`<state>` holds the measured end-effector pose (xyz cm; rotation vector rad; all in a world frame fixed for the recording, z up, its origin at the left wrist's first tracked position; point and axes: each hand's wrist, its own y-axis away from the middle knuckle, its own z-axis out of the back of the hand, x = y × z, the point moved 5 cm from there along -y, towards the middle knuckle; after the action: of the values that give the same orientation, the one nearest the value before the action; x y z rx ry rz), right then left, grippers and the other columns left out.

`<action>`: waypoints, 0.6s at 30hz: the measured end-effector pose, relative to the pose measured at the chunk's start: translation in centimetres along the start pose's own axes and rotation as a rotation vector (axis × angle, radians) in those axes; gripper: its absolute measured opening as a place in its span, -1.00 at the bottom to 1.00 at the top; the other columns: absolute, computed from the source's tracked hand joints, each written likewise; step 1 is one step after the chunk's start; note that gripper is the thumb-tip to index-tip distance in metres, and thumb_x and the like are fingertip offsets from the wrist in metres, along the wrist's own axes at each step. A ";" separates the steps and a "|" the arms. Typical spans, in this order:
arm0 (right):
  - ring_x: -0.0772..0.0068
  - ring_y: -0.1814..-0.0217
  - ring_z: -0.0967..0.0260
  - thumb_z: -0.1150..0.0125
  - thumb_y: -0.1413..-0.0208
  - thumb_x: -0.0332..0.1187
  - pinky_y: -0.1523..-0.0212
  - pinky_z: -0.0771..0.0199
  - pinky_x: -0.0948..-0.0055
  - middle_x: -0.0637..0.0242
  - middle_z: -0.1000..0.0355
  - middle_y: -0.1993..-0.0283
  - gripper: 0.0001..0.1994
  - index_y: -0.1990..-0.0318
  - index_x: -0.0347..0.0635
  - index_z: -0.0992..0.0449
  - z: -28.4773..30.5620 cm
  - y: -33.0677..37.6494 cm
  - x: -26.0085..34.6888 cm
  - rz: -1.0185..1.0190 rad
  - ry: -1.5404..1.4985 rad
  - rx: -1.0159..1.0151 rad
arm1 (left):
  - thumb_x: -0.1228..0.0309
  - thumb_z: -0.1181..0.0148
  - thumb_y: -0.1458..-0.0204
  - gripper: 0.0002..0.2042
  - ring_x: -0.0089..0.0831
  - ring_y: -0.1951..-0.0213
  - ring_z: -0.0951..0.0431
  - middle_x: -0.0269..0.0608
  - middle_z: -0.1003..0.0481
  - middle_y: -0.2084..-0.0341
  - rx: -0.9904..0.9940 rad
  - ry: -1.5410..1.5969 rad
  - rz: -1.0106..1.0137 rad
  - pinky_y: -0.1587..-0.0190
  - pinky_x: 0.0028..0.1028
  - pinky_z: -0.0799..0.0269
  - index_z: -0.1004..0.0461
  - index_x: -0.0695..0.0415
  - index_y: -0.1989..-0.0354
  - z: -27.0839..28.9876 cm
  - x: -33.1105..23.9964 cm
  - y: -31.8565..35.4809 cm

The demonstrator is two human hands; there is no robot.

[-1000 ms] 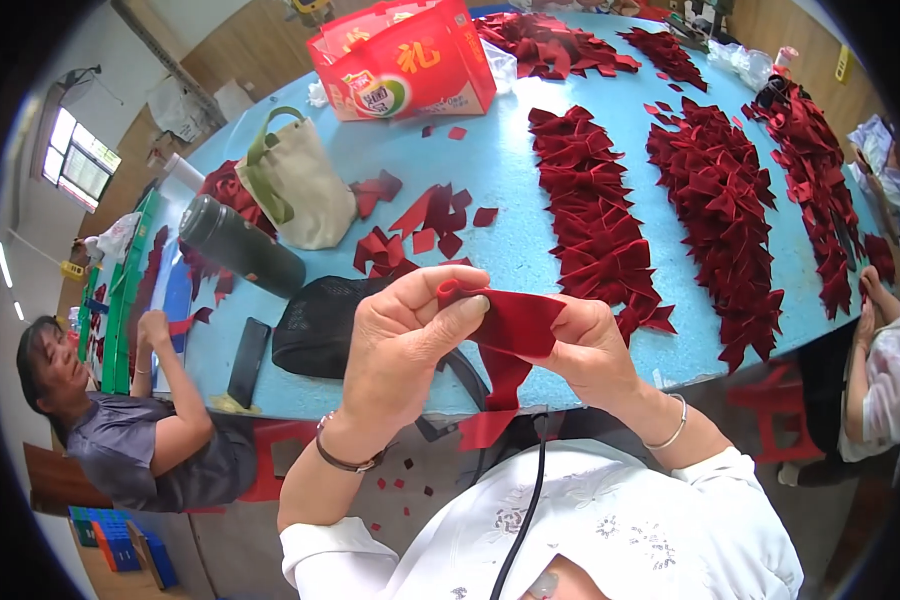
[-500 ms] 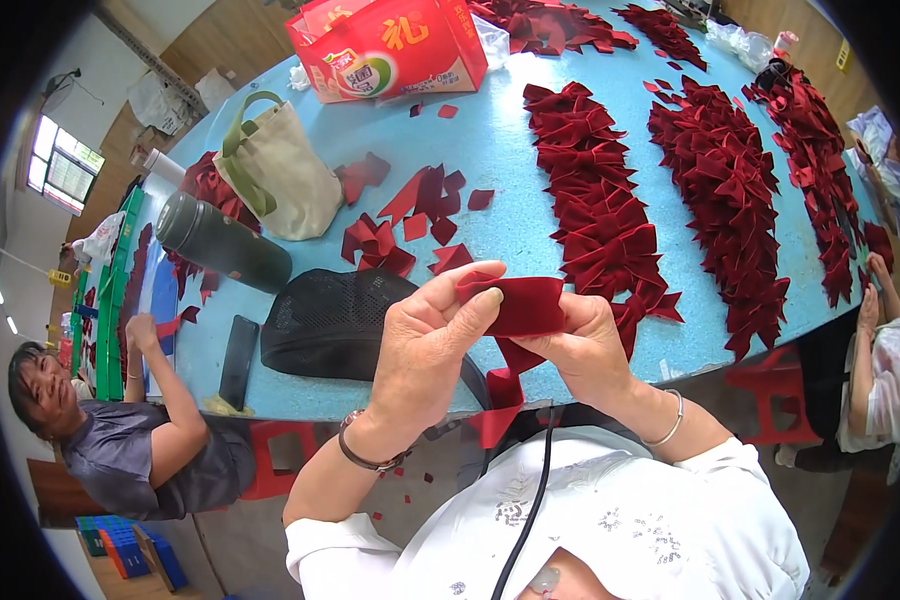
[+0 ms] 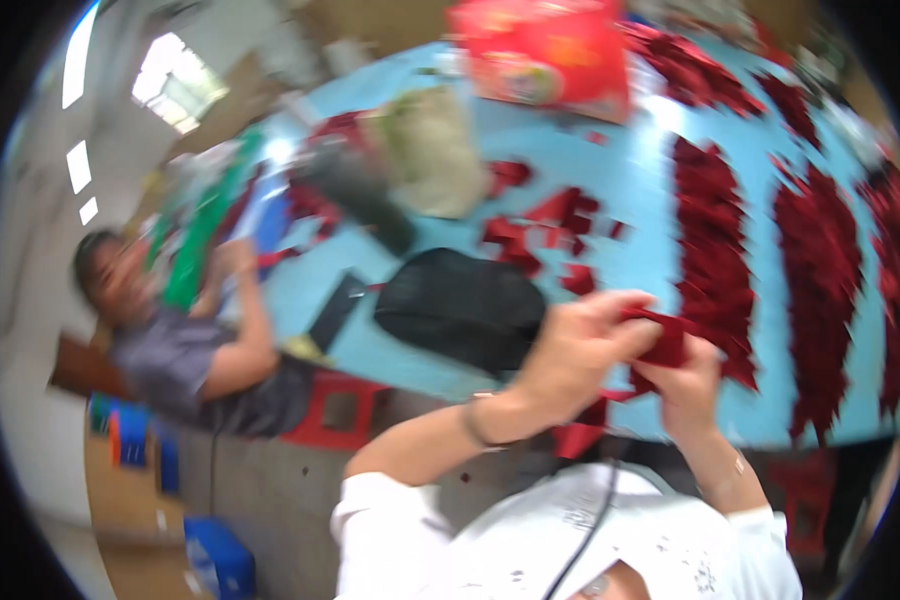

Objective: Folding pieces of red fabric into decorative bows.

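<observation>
A piece of dark red velvet ribbon point(image 3: 667, 340) is held between my two hands above the near edge of the table. My left hand point(image 3: 582, 345) pinches its left end between thumb and fingers. My right hand point(image 3: 694, 385) grips the right end, thumb towards me. A red ribbon tail point(image 3: 578, 438) hangs below, past the table edge. Blur hides the exact folds. Just beyond my hands, a long row of red velvet bows point(image 3: 710, 260) lies on the light blue table point(image 3: 635, 185). Left of my hands sits a black mesh-like pouch or cap point(image 3: 460, 305).
Another bow row point(image 3: 818, 300) lies further right. Loose red pieces point(image 3: 560, 225) are scattered mid-table. A phone point(image 3: 338, 308), dark bottle point(image 3: 355, 190), canvas bag point(image 3: 432, 150) and red bag point(image 3: 540, 60) stand leftward and behind. A person point(image 3: 185, 350) sits at left near a red stool point(image 3: 338, 408).
The whole view has swung left and blurred, so the table and my hands appear further right. Both hands still hold the ribbon, which now shows more narrowly between them.
</observation>
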<state>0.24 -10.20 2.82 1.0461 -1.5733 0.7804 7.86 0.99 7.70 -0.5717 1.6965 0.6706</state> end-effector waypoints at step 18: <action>0.60 0.21 -0.38 -0.12 -0.10 -0.49 0.20 -0.34 0.59 0.37 -0.47 0.25 -0.80 0.12 -0.32 -0.48 -1.1 -0.2 -1.2 0.278 -0.016 0.043 | 0.51 -0.08 -0.13 -0.77 -0.66 0.25 -0.49 -0.30 -0.52 0.30 0.081 0.348 -0.228 0.13 -0.65 -0.42 -0.39 0.30 0.05 0.5 0.6 0.1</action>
<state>0.98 -9.04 1.97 0.8750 -1.7449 0.9992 8.00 1.41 7.01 -0.8472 1.9316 0.3500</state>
